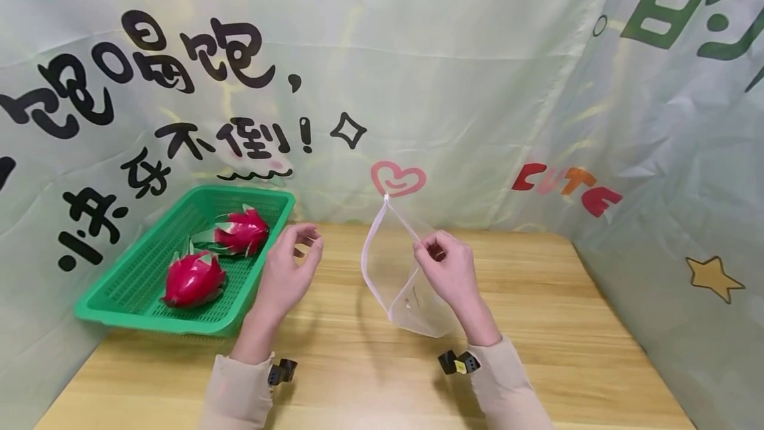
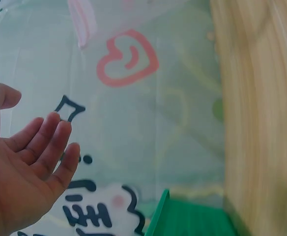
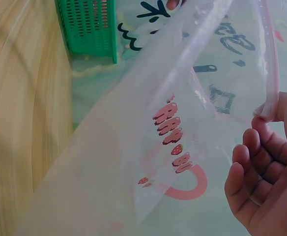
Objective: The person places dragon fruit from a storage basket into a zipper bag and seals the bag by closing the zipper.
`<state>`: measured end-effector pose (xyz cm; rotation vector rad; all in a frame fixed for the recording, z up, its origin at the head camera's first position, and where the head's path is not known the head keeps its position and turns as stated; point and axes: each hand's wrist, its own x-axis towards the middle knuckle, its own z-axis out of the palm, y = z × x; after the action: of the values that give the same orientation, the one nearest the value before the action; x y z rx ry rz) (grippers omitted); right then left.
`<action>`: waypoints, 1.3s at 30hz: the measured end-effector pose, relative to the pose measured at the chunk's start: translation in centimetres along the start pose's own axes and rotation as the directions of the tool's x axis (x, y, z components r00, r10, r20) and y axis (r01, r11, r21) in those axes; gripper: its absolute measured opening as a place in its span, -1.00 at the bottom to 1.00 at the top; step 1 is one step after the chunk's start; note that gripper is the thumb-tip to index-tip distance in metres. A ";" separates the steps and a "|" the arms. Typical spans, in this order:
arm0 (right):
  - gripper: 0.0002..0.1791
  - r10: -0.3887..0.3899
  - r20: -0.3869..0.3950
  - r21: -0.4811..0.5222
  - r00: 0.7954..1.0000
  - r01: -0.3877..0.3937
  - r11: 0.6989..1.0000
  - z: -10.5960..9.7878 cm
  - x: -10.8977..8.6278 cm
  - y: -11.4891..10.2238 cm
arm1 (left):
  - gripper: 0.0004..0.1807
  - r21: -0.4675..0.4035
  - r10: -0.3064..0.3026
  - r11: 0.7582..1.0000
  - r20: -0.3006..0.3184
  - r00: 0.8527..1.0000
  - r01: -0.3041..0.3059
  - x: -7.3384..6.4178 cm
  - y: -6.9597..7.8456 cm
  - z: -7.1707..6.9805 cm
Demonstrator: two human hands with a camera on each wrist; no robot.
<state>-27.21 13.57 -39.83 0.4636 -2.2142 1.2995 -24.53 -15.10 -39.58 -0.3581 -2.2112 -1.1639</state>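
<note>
My right hand (image 1: 449, 264) pinches the edge of a clear zip bag (image 1: 396, 271) with a pale pink zip strip. The bag's mouth gapes, and it hangs above the table. In the right wrist view, the thumb and forefinger of the right hand (image 3: 266, 167) grip the strip; the bag (image 3: 99, 162) bears red printed letters. My left hand (image 1: 289, 264) is held in the air beside the green basket (image 1: 239, 327), fingers loosely bent and holding nothing. The left wrist view shows the left hand (image 2: 30, 162) with spread thumb. Two dragon fruits lie in the basket: a near one (image 1: 193, 279) and a far one (image 1: 243, 232).
The wooden table (image 1: 358, 383) runs back to a printed cloth backdrop (image 1: 465, 85) that encloses the rear and sides. The green basket stands at the left, close to the cloth. A small black device (image 1: 283, 372) sits at the left wrist, another (image 1: 459, 362) at the right.
</note>
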 end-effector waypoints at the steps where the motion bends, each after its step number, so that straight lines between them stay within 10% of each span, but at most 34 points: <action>1: -0.84 0.002 -0.001 -0.002 1.000 -0.002 1.000 0.0 0.0 0.0 | -0.68 0.009 0.011 1.000 -0.010 1.000 -0.011 0.0 -0.2 -0.4; 15: -0.84 0.012 -0.003 -0.006 1.000 -0.012 1.000 -0.3 -0.2 0.1 | -0.49 0.208 -0.053 0.977 0.036 0.998 0.044 -0.3 -2.5 -6.1; 27: -0.84 0.022 0.004 -0.009 1.000 -0.022 1.000 -0.3 -0.2 0.0 | -0.33 0.484 -0.204 0.868 0.145 0.968 0.111 -0.4 -5.1 -10.2; 39: -0.83 0.011 -0.002 -0.002 1.000 -0.011 1.000 -0.1 -0.1 0.1 | -0.26 0.577 -0.269 0.810 0.206 0.941 0.105 -0.4 -9.1 -13.0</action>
<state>-27.11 13.74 -39.91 0.4505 -2.2192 1.3031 -23.68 -30.97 -40.14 -0.0492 -2.7626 -0.5161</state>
